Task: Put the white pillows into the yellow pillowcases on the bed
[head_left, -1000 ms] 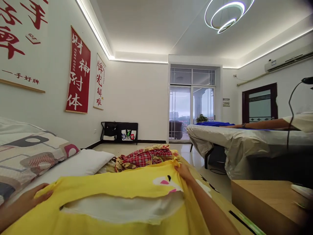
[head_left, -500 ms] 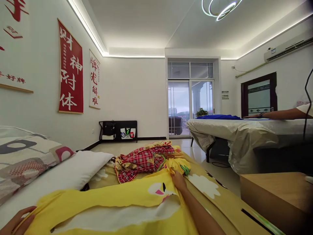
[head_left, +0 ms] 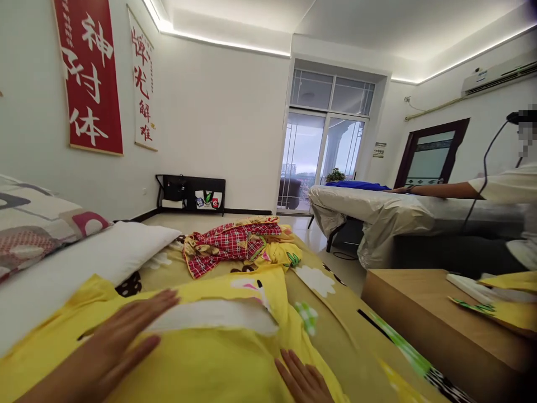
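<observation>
A yellow cloth cover (head_left: 218, 358) with a printed cartoon face lies spread on the bed in front of me. Through its long slit, white material (head_left: 213, 316) shows, though I cannot tell whether that is a pillow. My left hand (head_left: 121, 336) is over the cover's left part, fingers stretched out and nothing in them. At the lower middle, my right hand (head_left: 302, 376) rests flat on the cover's right side, fingers extended. Just beyond the cover lie a crumpled red plaid cloth (head_left: 230, 243) and a bunched yellow cloth (head_left: 279, 254).
A white pillow (head_left: 126, 252) and a patterned pillow (head_left: 46, 224) lie on the bed's left. To the right stands a wooden cabinet (head_left: 411, 285) with yellow cloth on it. Beyond, a person's arm (head_left: 444, 190) reaches over a plastic-covered table (head_left: 377, 210) holding blue cloth (head_left: 356, 185).
My right hand has let go of the cover's far edge and come back towards me. My left hand has let go of the left corner and moved right, over the cover. The view has tilted down.
</observation>
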### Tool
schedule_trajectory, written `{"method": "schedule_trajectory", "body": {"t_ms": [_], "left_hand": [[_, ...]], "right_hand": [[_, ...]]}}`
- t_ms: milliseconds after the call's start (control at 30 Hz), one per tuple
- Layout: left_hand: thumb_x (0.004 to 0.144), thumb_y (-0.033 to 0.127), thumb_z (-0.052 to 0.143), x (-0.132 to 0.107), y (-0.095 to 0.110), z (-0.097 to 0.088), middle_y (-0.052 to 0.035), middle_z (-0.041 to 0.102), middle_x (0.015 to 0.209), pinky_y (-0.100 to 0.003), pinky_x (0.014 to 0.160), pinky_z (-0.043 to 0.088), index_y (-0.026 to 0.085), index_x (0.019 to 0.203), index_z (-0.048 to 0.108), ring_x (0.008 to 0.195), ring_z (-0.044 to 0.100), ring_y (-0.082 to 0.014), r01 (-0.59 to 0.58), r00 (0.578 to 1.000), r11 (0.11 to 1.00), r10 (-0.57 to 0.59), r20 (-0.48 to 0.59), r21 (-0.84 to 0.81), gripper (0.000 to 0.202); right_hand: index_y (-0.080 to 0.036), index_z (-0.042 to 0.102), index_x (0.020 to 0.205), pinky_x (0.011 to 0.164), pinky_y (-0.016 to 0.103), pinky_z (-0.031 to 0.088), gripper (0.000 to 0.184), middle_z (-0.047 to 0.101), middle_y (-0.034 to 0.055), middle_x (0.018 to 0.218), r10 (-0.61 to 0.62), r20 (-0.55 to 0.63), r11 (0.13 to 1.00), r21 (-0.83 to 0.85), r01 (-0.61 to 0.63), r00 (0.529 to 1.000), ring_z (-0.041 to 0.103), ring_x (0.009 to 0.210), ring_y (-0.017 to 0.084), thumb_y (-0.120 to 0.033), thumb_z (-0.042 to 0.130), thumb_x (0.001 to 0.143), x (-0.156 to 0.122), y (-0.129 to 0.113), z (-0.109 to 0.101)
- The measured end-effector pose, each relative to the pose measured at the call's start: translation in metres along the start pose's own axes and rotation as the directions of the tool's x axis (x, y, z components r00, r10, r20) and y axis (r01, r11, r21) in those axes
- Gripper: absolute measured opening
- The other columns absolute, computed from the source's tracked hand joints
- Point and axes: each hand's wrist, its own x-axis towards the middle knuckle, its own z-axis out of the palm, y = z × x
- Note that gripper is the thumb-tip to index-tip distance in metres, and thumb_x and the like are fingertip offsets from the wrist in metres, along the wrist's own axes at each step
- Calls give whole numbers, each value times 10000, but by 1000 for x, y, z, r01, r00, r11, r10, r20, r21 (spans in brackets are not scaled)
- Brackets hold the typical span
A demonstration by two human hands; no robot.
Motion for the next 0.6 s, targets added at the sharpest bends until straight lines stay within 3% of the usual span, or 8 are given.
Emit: {"method": "schedule_trajectory", "body": {"t_ms": [67, 100, 200, 300, 367, 433, 500, 600], "left_hand": [[902, 558, 385, 10, 32, 18, 93, 315, 1489, -442, 1112, 308, 425, 1418, 303, 1357, 357, -244, -55, 970, 997, 65, 233, -47, 539], [907, 561, 369, 12, 41, 25, 79, 324, 1485, -446, 1111, 309, 406, 1413, 326, 1356, 357, -245, -53, 952, 997, 70, 298, -64, 531], [901, 563, 380, 8, 44, 37, 45, 398, 1453, -406, 1089, 357, 358, 1383, 417, 1324, 411, -245, 7, 960, 997, 17, 280, -83, 526], [869, 578, 431, 0, 30, 36, 35, 465, 1416, -366, 1063, 399, 344, 1347, 485, 1278, 472, -250, 53, 972, 995, -33, 231, -84, 535], [850, 596, 447, -4, 21, 33, 12, 517, 1379, -370, 1045, 421, 322, 1320, 529, 1242, 510, -265, 79, 969, 994, -59, 241, -76, 550], [839, 601, 456, -4, 18, 28, -25, 576, 1325, -375, 1021, 444, 286, 1282, 576, 1201, 546, -278, 99, 962, 993, -78, 261, -67, 556], [833, 582, 466, 2, 24, 21, -52, 628, 1253, -368, 988, 468, 260, 1215, 623, 1152, 578, -279, 87, 956, 994, -64, 286, -69, 523], [862, 544, 430, 23, 56, -2, -52, 637, 1221, -340, 957, 474, 259, 1161, 619, 1123, 587, -253, 40, 963, 991, -3, 269, -130, 454]], "right_hand": [[-375, 279, 1444, 1014, 426, 409, 597, 319, 35, 1470, 43, 60, 997, -62, -39, 997, 366, 1330, 284, -550, 433, 895, -28, -7, 0], [-355, 255, 1454, 1020, 430, 403, 594, 292, 41, 1481, 94, 69, 993, -75, -89, 993, 346, 1341, 280, -530, 411, 909, -41, -8, -5], [-306, 318, 1443, 1037, 429, 384, 558, 338, 50, 1468, 261, 119, 965, -54, -257, 958, 371, 1334, 265, -517, 354, 928, -76, -3, -33], [-248, 524, 1337, 1071, 415, 336, 552, 480, 73, 1393, 387, 140, 918, 32, -395, 911, 434, 1294, 271, -548, 394, 892, -103, 8, -65], [-198, 638, 1201, 1013, 362, 392, 539, 602, 103, 1265, 458, 117, 870, 144, -471, 881, 541, 1181, 263, -552, 405, 869, -110, 13, -80], [-164, 682, 1061, 886, 327, 458, 525, 687, 120, 1072, 526, 110, 815, 217, -536, 844, 627, 994, 246, -536, 367, 867, -109, 14, -85], [-149, 668, 975, 817, 334, 459, 489, 692, 125, 971, 572, 84, 798, 177, -577, 816, 627, 911, 252, -524, 382, 849, -100, 7, -81], [-143, 624, 945, 830, 348, 426, 396, 669, 136, 988, 592, 69, 799, 82, -596, 803, 596, 963, 273, -480, 474, 801, -83, -9, -69]]}}
